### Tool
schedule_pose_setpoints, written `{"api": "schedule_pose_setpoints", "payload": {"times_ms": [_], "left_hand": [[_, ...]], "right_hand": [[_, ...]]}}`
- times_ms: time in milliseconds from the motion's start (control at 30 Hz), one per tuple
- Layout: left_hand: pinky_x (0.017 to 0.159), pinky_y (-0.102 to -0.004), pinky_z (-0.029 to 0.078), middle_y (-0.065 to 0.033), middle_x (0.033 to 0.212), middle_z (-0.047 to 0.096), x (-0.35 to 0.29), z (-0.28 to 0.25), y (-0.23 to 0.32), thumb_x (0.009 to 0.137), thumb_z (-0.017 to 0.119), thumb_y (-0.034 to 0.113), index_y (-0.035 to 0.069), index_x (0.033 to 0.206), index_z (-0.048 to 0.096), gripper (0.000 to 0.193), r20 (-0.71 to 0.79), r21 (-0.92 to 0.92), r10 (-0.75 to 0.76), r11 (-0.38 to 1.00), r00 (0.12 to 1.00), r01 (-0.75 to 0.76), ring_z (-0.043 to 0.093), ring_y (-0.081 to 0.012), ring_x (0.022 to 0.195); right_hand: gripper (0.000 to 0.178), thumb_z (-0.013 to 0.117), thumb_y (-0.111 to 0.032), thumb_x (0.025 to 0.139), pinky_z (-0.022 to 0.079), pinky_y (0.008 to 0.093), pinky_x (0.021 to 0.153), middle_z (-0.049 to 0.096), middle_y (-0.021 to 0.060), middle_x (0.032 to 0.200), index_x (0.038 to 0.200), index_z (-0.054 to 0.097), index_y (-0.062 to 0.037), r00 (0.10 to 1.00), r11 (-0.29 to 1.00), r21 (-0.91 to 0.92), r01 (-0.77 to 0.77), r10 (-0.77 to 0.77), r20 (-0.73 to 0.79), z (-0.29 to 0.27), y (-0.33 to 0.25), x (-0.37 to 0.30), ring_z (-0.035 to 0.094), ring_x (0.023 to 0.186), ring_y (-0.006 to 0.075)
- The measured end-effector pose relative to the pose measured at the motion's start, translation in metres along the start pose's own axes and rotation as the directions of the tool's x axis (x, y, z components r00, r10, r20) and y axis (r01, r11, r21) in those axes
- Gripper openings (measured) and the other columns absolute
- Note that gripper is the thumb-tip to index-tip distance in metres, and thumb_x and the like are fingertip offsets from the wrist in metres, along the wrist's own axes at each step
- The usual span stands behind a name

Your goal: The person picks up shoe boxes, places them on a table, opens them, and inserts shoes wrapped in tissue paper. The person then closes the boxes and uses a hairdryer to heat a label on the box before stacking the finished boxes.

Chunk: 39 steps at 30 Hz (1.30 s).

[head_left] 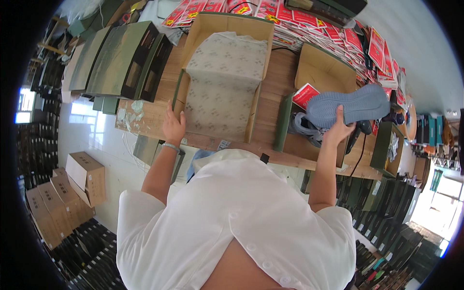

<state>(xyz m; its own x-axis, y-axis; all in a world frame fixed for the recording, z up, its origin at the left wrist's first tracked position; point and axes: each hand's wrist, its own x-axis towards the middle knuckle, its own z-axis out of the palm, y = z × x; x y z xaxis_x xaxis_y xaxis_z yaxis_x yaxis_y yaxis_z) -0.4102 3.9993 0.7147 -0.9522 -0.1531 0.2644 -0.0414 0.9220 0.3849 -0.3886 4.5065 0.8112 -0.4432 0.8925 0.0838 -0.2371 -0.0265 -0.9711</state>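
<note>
My right hand [338, 131] grips a grey shoe [372, 102] with its ribbed sole turned up, thumb lying across the sole. The shoe is over the right-hand open shoebox [325, 72], green outside and brown inside. In that box sits a grey laced shoe part [307, 126]; whether it belongs to the held shoe or to a second one I cannot tell. A red card [305, 95] leans beside it. My left hand [174, 126] rests with fingers stretched at the near left side of a larger open shoebox [220, 21], lined with patterned tissue paper [220, 106].
Stacked green shoeboxes [121, 58] stand at the table's left end. Red printed leaflets [333, 36] pile along the back. A small green box [388, 147] is at the right end, near a black cable [362, 152]. Brown cartons [87, 176] stand on the floor at left.
</note>
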Motion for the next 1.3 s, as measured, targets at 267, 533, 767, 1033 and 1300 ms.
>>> {"api": "schedule_pose_setpoints", "payload": {"times_ms": [267,533,767,1033,1300], "left_hand": [[0.093,-0.0444,0.045,-0.0221,0.137,0.049,-0.002,0.005,-0.014,0.096,0.047,0.029,0.002,0.148,0.026,0.062,-0.039,-0.241,0.01,0.97,0.999,-0.02,0.055,-0.0392,0.114],[0.095,-0.0381,0.046,-0.0208,0.135,0.053,-0.003,0.013,-0.018,0.098,0.04,0.016,0.004,0.148,0.023,0.055,-0.103,-0.705,-0.13,0.709,0.986,0.02,0.057,-0.0342,0.116],[0.087,-0.0402,0.047,-0.0134,0.13,0.057,0.001,0.007,-0.013,0.091,0.055,0.018,0.017,0.115,0.065,0.026,-0.12,-0.394,-0.018,0.919,0.993,-0.031,0.059,-0.0358,0.105],[0.076,-0.0445,0.051,-0.0143,0.108,0.062,0.011,0.006,-0.007,0.083,0.067,0.029,0.02,0.094,0.073,0.016,0.177,-0.106,-0.006,0.994,0.984,0.025,0.062,-0.0351,0.091],[0.075,-0.0421,0.052,-0.0102,0.109,0.061,0.005,0.003,-0.007,0.086,0.064,0.03,0.02,0.096,0.073,0.016,0.13,-0.058,0.005,0.998,0.991,0.003,0.062,-0.0321,0.094]], "right_hand": [[0.096,0.087,-0.033,0.063,0.043,0.0442,0.096,0.059,0.0222,0.119,0.14,0.039,0.0002,0.529,0.609,-0.382,0.696,-0.075,0.845,0.096,-0.079,-0.125,0.058,0.108,0.0378],[0.099,0.083,-0.03,0.066,0.037,0.0424,0.096,0.059,0.0131,0.115,0.149,0.03,-0.0188,0.01,0.367,-0.168,0.915,0.395,0.919,0.15,0.035,-0.236,0.053,0.111,0.0317],[0.091,0.07,-0.048,0.078,0.034,0.0434,0.095,0.057,0.0156,0.115,0.152,0.025,-0.0191,-0.071,0.358,-0.137,0.924,0.511,0.857,0.133,0.084,-0.255,0.05,0.111,0.0321],[0.078,0.045,-0.057,0.093,0.026,0.0488,0.104,0.047,0.0204,0.132,0.153,0.02,-0.0144,-0.014,0.547,-0.168,0.82,0.313,0.95,0.102,0.139,-0.261,0.039,0.125,0.0379],[0.053,0.069,-0.022,0.08,0.035,0.0484,0.099,0.055,0.0191,0.125,0.127,0.052,-0.0036,0.611,0.536,-0.412,0.736,-0.266,0.745,0.04,0.048,-0.119,0.049,0.116,0.0368]]}}
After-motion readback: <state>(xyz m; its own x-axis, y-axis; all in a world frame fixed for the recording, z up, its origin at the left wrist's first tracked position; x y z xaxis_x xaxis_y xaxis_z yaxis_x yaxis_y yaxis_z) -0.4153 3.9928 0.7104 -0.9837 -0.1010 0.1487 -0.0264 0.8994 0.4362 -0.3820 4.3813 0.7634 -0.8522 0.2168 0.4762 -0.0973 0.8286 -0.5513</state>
